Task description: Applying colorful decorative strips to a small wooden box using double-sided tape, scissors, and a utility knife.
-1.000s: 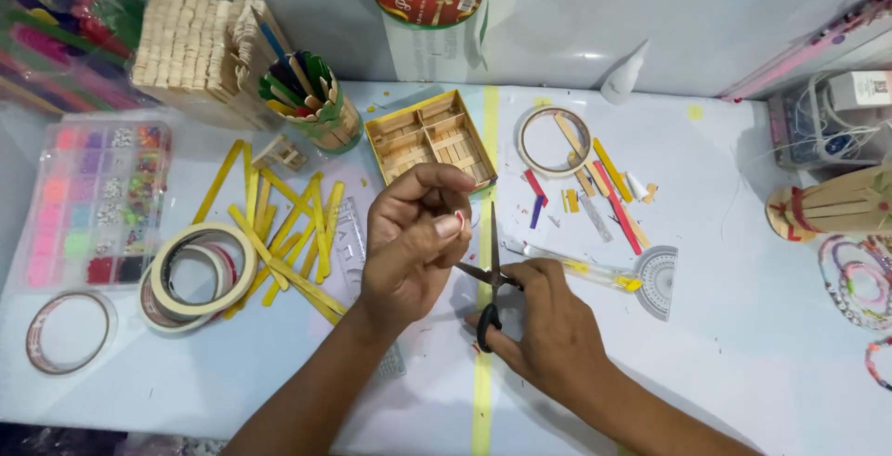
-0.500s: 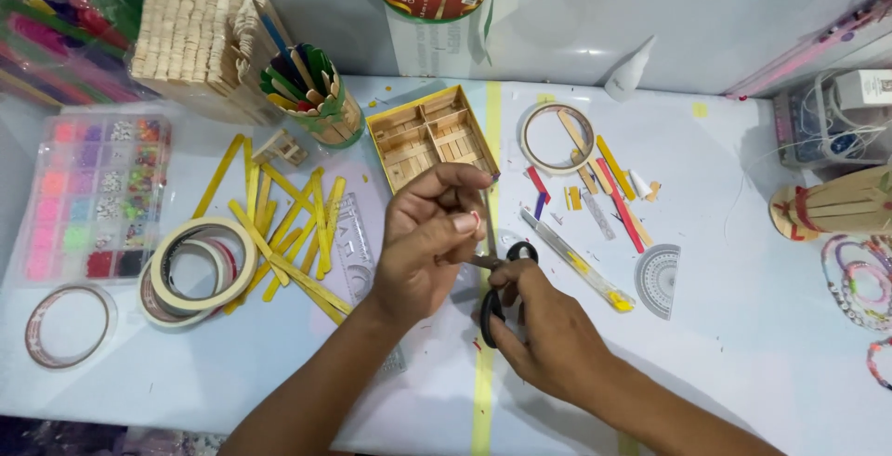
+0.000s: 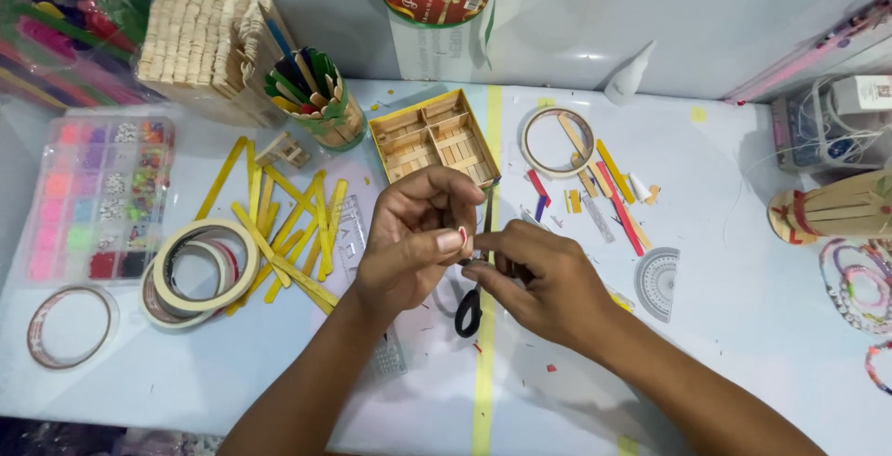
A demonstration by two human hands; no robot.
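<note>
Right hand [image 3: 544,284] closed around black scissors [image 3: 467,312]

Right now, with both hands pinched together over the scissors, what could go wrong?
The left hand pinches a tiny red piece right where the right hand works the black-handled scissors; fingertips sit close to the blades, so a nick seems possible. The piece is small and could drop among the scraps on the table. The yellow sticks lie near the left forearm and might get nudged.

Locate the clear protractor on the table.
The protractor lies flat on the table, right of the right hand, just below the scattered coloured sticks.
</note>
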